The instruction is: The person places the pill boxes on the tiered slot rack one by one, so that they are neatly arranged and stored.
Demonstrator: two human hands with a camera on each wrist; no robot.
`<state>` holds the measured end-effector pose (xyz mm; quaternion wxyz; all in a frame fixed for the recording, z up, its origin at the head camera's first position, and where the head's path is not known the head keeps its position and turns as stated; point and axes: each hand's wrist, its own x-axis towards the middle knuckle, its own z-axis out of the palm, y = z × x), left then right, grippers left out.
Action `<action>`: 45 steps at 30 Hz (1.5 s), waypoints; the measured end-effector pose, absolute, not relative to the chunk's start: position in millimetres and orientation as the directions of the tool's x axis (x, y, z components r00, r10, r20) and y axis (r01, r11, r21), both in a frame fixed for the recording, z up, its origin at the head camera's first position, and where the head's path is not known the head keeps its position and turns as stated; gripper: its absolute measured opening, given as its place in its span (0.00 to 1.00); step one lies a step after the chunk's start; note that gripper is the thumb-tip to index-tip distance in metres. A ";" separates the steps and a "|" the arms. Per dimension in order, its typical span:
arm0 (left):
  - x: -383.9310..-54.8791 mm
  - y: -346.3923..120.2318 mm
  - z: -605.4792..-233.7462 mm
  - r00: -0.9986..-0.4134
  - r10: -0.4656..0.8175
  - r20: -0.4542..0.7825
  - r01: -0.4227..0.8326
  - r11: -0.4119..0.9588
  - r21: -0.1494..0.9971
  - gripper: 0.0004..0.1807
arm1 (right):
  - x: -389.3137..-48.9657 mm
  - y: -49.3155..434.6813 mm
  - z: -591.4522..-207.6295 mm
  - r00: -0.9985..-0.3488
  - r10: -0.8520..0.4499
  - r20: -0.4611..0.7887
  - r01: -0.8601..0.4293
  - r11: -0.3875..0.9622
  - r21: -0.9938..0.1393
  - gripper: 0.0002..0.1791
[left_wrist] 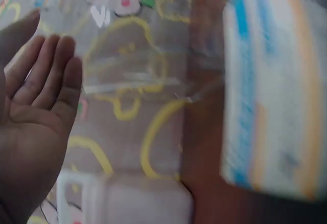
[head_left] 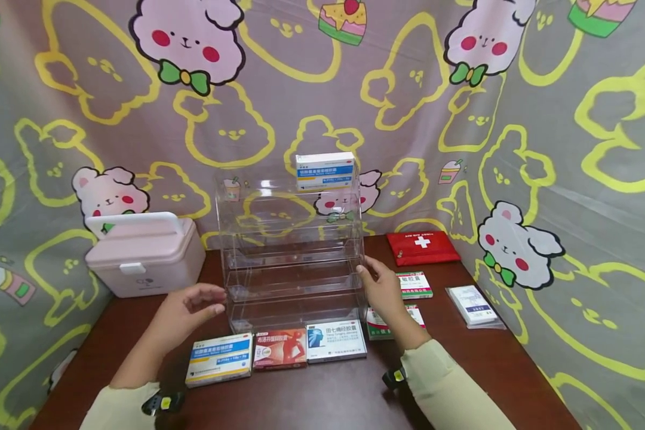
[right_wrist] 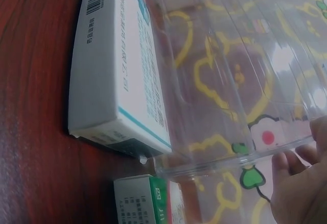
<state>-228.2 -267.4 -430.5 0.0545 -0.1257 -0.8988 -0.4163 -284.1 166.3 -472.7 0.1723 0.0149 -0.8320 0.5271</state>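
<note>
A clear acrylic tiered rack (head_left: 295,269) stands on the table. My left hand (head_left: 196,307) is at its left side, fingers loosely bent and the palm holding nothing; the left wrist view shows this hand (left_wrist: 43,96) from the palm side. At the rack's right side wall is my right hand (head_left: 381,286), fingertips right at the edge; these also show in the right wrist view by the clear rack (right_wrist: 230,81). A blue-and-white medicine box (head_left: 325,171) sits on the top tier. Before the rack lie a blue-and-white box (head_left: 219,360), a red box (head_left: 280,348) and a white box (head_left: 335,340).
Two green-and-white medicine boxes (head_left: 416,285) lie right of the rack, partly behind my right hand. Farther right are a red first-aid pouch (head_left: 421,247) and a bagged white packet (head_left: 472,305). A pink case (head_left: 145,260) with a white handle stands at left. Patterned curtains enclose the table.
</note>
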 end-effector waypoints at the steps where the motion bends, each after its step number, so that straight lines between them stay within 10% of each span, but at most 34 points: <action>1: -224.3 -273.7 -435.7 -0.966 0.193 0.172 0.256 0.621 0.741 0.21 | -283.9 166.1 -472.6 -0.941 0.154 0.302 -0.207 0.443 -0.872 0.25; 19: -188.3 -321.6 -496.2 -0.957 0.265 -0.114 0.105 0.689 0.717 0.48 | -285.2 168.3 -471.6 -0.942 0.169 0.290 -0.191 0.442 -0.876 0.23; 45: -190.7 -331.6 -506.8 -0.951 0.290 -0.108 0.151 0.741 0.654 0.47 | -286.6 167.0 -471.1 -0.945 0.159 0.286 -0.198 0.418 -0.887 0.24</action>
